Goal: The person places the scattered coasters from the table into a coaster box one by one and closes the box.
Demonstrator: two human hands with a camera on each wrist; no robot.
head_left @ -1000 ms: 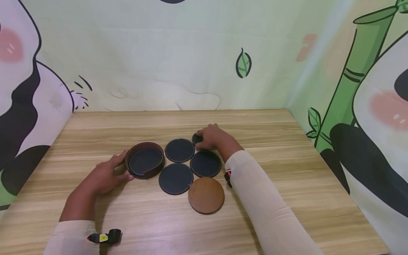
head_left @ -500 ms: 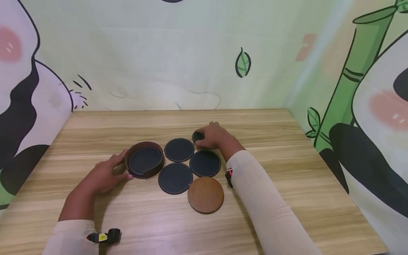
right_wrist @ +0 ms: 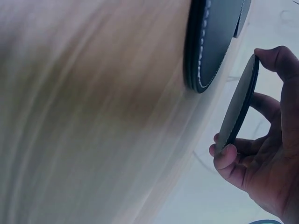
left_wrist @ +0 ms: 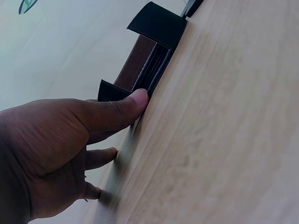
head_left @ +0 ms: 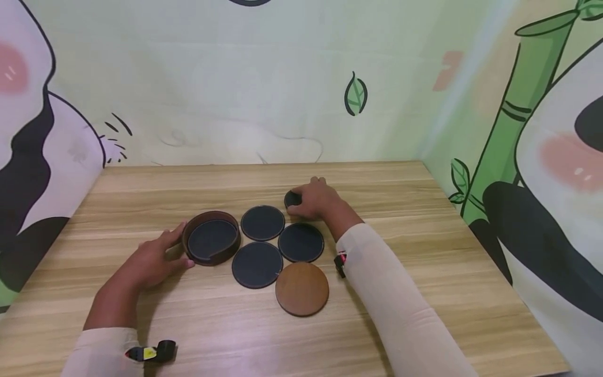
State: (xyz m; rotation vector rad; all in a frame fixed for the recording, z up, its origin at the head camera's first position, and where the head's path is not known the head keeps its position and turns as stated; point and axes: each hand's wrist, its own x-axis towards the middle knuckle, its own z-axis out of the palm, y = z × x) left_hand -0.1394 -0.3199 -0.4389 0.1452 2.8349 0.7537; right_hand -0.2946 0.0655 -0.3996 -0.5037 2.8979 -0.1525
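Observation:
My left hand (head_left: 157, 257) grips the left side of a round brown coaster holder (head_left: 234, 250), its thumb at the front and fingers behind. Inside the holder lies a dark coaster (head_left: 213, 239); in the left wrist view, several dark layers show through the gap in the holder's wall (left_wrist: 156, 23). My right hand (head_left: 316, 198) holds a black round coaster (head_left: 292, 199) by its edges, at the back of the group. That coaster (right_wrist: 239, 105) is tilted and off the table in the right wrist view, with fingers and thumb at opposite edges.
Three dark coasters lie flat right of the holder: a back one (head_left: 263, 223), a front one (head_left: 257, 265) and a right one (head_left: 301, 242). A brown round coaster (head_left: 302, 289) lies nearest the front. All are on a wood-grain table (head_left: 212, 324) before a printed backdrop (head_left: 188, 78).
My right hand has raised the coaster slightly, a little away from the flat ones. My left hand stays at the holder. The head view has shifted slightly.

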